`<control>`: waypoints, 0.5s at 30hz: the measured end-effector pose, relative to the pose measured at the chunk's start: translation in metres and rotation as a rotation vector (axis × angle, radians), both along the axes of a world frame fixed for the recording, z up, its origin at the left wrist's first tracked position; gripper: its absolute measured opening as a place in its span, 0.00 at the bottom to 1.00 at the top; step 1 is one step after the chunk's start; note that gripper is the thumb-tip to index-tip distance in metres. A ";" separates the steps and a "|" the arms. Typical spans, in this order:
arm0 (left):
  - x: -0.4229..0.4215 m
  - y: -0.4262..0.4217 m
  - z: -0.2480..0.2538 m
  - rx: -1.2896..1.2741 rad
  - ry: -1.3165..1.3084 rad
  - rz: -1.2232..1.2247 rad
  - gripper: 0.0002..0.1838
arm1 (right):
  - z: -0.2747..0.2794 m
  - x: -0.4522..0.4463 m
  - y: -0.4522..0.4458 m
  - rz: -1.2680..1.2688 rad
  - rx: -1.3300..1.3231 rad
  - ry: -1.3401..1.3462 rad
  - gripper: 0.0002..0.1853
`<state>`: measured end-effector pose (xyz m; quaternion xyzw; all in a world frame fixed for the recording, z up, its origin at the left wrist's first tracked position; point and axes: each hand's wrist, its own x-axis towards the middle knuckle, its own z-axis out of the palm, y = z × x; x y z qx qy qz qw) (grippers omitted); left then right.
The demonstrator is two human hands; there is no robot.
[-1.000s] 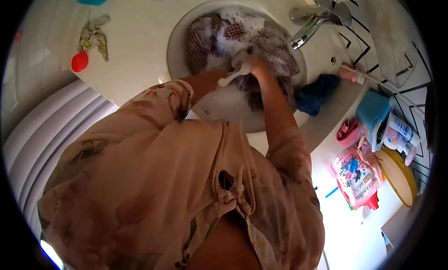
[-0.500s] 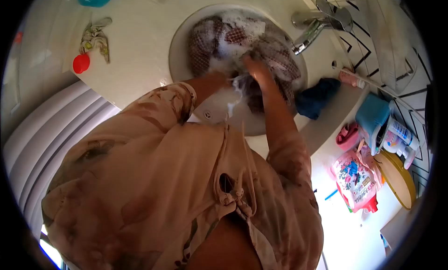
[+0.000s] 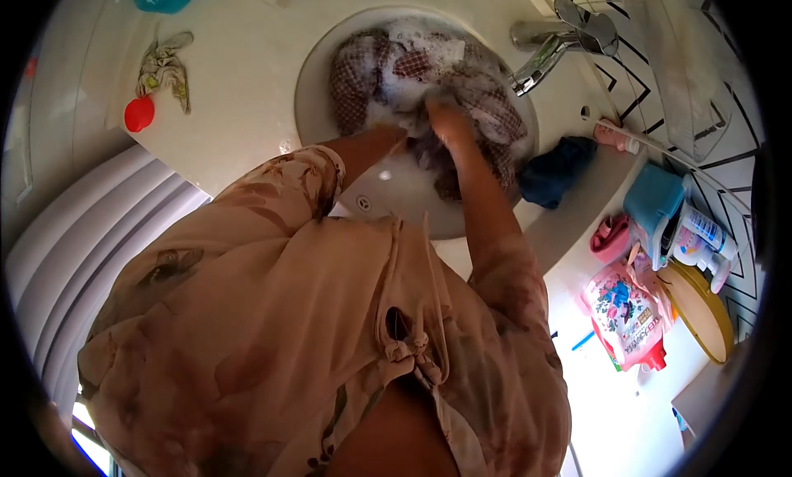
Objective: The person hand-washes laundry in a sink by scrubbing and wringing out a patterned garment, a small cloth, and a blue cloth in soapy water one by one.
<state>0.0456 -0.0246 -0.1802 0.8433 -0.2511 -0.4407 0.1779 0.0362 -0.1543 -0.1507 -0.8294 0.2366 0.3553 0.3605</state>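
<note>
Wet checked cloth (image 3: pixel 355 85), reddish-brown and white, lies bunched in the round sink (image 3: pixel 309 114) under soap suds (image 3: pixel 425 44). My right hand (image 3: pixel 445 118) is closed on a fold of it near the middle of the basin. Just left of that, my left hand (image 3: pixel 388 137) is closed on the same cloth, its fingers partly hidden and blurred. Part of the cloth hangs down between and right of my hands. Below them the drain (image 3: pixel 364 203) shows at the near side of the basin.
A chrome faucet (image 3: pixel 549 52) reaches over the sink's right rim. Dark blue cloth (image 3: pixel 557 172) lies right of the basin. Further right are a pink detergent pouch (image 3: pixel 623 308) and several bottles. A red cap (image 3: pixel 139 113) and a crumpled rag (image 3: pixel 165 69) lie on the left counter.
My hands have shifted slightly against each other while working the cloth. The white stream of suds below them is gone. The whole view has moved slightly.
</note>
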 end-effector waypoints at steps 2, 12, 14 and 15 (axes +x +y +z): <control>-0.002 0.001 0.000 0.000 0.010 -0.006 0.38 | 0.023 -0.050 0.016 0.252 -0.301 -0.415 0.16; 0.002 -0.003 -0.004 0.045 -0.020 -0.116 0.40 | 0.000 -0.016 0.003 0.794 -0.314 -0.318 0.32; 0.002 0.006 0.002 0.053 -0.025 -0.178 0.41 | 0.004 -0.015 -0.009 0.641 -0.288 -0.355 0.30; 0.000 0.014 0.007 0.059 -0.026 -0.213 0.41 | 0.003 -0.018 -0.010 0.419 -0.285 -0.394 0.28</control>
